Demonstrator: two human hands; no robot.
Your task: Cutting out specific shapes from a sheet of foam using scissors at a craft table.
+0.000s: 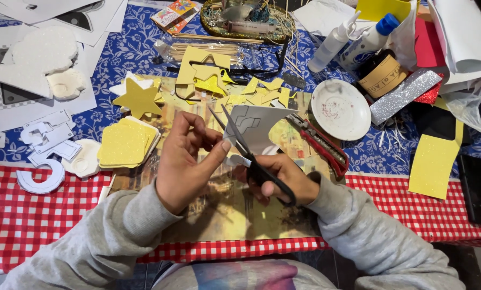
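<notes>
My left hand (189, 158) pinches a grey-white foam sheet (259, 124) with a shape outlined on it, holding it up over the yellow cutting board (224, 209). My right hand (281, 180) grips black-handled scissors (240, 142), their blades open and pointing up to the left across the sheet's edge. A small white strip curls off the sheet between the two hands. Both arms wear grey sleeves.
Yellow glitter foam star (138, 99), a stack of yellow squares (123, 144) and yellow scraps (251, 94) lie ahead. A red utility knife (321, 142), white dish (340, 109), glue bottles (353, 37), tape roll (383, 75) sit right. White foam cutouts (44, 142) lie left.
</notes>
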